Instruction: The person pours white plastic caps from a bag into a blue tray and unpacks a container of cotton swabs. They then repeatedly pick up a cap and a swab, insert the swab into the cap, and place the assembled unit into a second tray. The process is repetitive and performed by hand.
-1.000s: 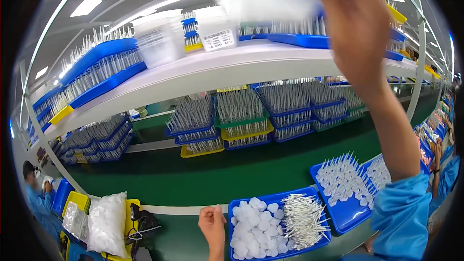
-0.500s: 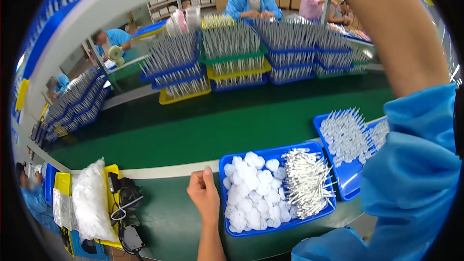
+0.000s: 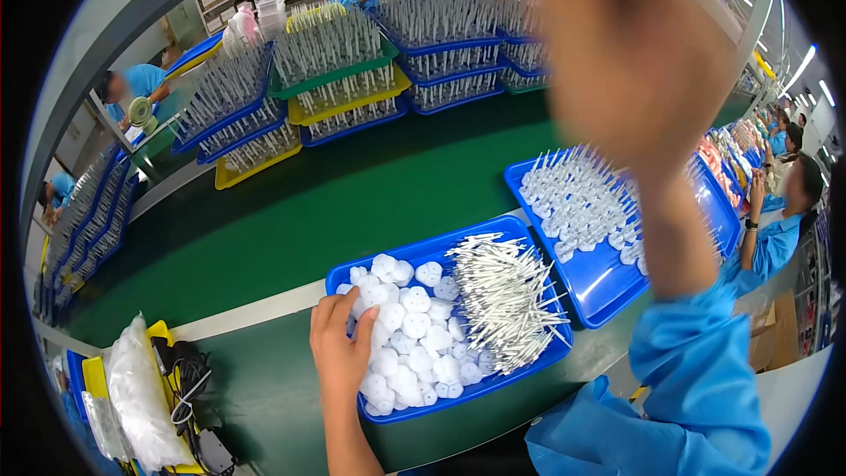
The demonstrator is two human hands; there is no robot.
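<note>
The left hand [image 3: 339,354] lies open, fingers over the left rim of a blue tray [image 3: 529,361], touching the white round caps [image 3: 410,339] beside a heap of white sticks [image 3: 507,295]. The right hand [image 3: 630,53] is raised and blurred; its grip cannot be told. Bare green table [image 3: 291,220] stretches beyond the tray.

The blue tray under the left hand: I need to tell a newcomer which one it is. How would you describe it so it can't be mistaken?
On the green table, find the blue tray nearest the person, whose left hand rests on its left edge. It alone holds loose parts: round white caps on the left and a heap of thin white sticks on the right. The neighbouring tray carries pieces standing upright.
</note>
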